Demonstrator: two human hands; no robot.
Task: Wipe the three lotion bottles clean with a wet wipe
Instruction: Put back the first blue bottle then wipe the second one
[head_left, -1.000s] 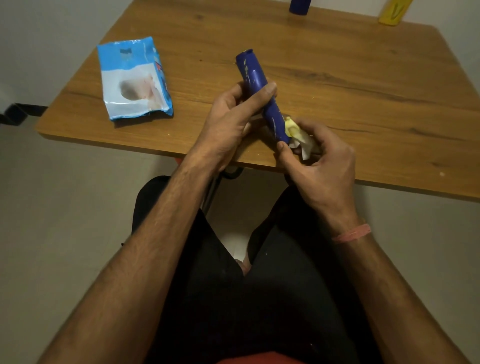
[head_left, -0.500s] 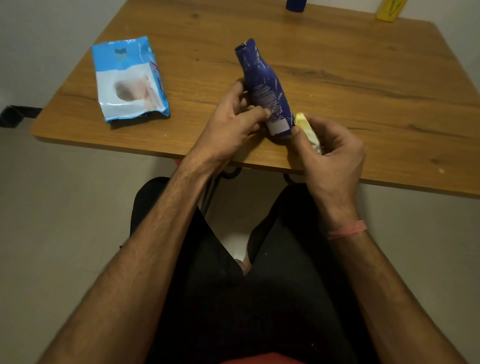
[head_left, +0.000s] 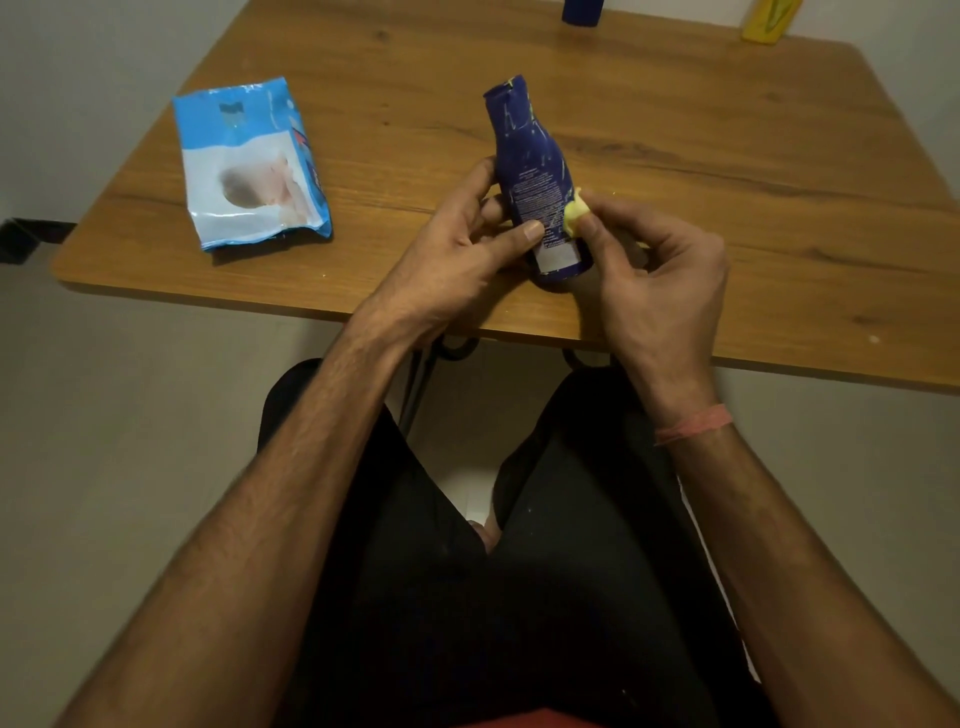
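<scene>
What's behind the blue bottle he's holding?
Behind the blue bottle show left hand fingers and bare table. The yellowed wipe presses its right edge; the far side is hidden.

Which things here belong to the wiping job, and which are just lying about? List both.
In the job: blue bottle held in left hand; wipe pinched in right hand; second blue bottle; yellow bottle; wipes pack.
Lying about: nothing on the table.
</scene>
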